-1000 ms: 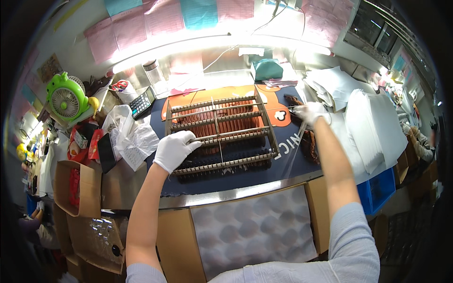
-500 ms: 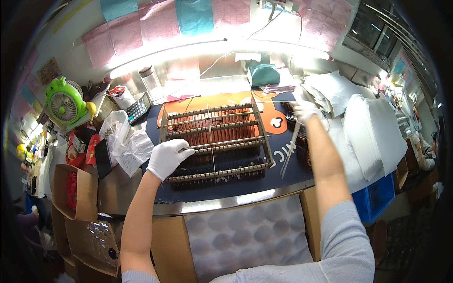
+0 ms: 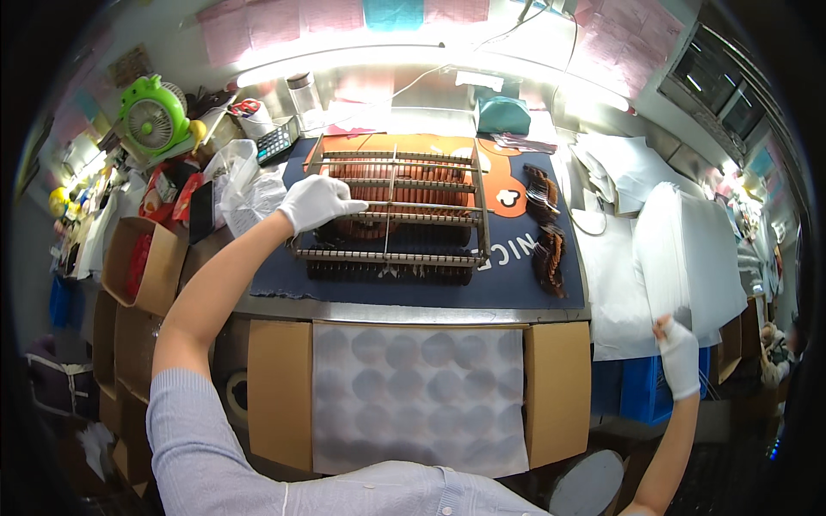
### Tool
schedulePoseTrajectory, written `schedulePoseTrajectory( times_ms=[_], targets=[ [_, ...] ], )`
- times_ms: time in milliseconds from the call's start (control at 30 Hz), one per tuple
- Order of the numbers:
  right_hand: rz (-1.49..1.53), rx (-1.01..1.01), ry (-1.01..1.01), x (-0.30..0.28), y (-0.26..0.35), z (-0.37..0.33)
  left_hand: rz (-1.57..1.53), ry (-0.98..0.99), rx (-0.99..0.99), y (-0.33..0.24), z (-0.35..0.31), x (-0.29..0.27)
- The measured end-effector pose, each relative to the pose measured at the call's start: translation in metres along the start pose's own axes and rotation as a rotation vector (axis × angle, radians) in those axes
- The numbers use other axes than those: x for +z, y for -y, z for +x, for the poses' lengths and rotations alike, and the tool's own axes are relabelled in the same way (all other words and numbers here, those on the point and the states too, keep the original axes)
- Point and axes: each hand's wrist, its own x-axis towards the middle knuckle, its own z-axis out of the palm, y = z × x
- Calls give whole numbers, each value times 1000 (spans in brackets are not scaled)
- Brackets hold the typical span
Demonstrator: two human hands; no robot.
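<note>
A metal rack (image 3: 479, 198) of slotted bars lies on the dark blue mat (image 3: 361, 297), holding rows of reddish-brown and dark curved pieces (image 3: 430, 193). My left hand (image 3: 320, 205), in a white glove, is closed on a bar at the rack's left side, thumb and fingers pinched together. Far to the right and lower, my right hand (image 3: 680, 354) is curled beside the blue bin (image 3: 632, 387); its glove leaves the fingertips bare. Thin pale rods (image 3: 705, 374) show next to it, but whether it grips them is unclear. Stacks of brown toothed pieces (image 3: 544, 202) lie on the mat's right.
An open carton (image 3: 280, 387) with a dimpled white sheet (image 3: 413, 387) stands before the table. White paper sheets (image 3: 662, 249) are piled at the right. A green fan (image 3: 153, 120), a calculator (image 3: 277, 142) and a small carton (image 3: 146, 267) stand at the left.
My right hand has swung from the mat's right side, with thin rods by it, down to the blue bin. My left hand stays on the rack. The view has shifted.
</note>
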Motion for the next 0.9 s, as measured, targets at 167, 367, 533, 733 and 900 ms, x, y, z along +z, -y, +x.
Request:
schedulePoseTrajectory(
  times_ms=[167, 367, 533, 733, 900],
  targets=[
    [-148, -40, -1, -1, -79, -53, 113, -36, 76, -30, 9, -25],
    [-222, -59, 16, 23, -205, -84, 17, -53, 14, -70, -19, -40],
    [-420, 237, -40, 58, -271, -116, -126, -134, 4, -86, -76, -41],
    [406, 255, 528, 20, -130, -38, 178, -201, 239, -72, -146, -48],
    [433, -425, 4, -59, 70, -1, -368, -164, 147, -93, -166, -63]
  ],
)
